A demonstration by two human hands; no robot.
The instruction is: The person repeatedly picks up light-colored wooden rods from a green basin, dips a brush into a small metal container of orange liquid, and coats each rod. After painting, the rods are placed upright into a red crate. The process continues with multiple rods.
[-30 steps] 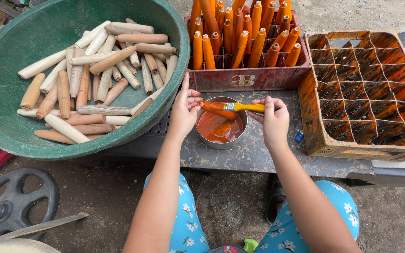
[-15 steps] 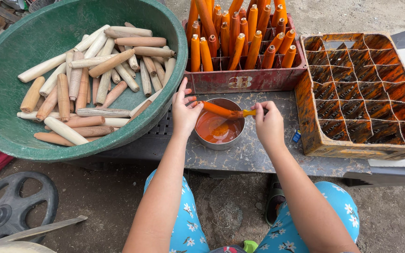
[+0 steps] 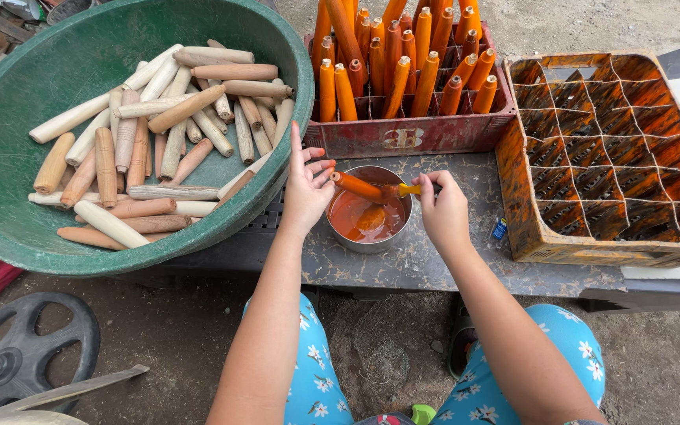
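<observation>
My left hand (image 3: 306, 186) pinches one end of a wooden handle (image 3: 358, 187) coated in orange paint, held over a small metal bowl (image 3: 343, 240) of orange paint. My right hand (image 3: 442, 211) grips a yellow-handled brush (image 3: 405, 190) whose tip rests against the handle. The bowl stands on a stained grey board (image 3: 434, 267) just in front of my knees.
A big green basin (image 3: 9, 228) at the left holds several unpainted wooden handles (image 3: 159, 118). A red crate (image 3: 411, 138) behind the bowl holds painted orange handles (image 3: 403, 55) standing upright. An orange-stained divided crate (image 3: 615, 149) sits at the right. A black weight plate (image 3: 29, 350) lies on the ground.
The handle has tilted so its left end sits higher, near my left fingertips. Both hands have shifted slightly down over the bowl, the brush still against the handle.
</observation>
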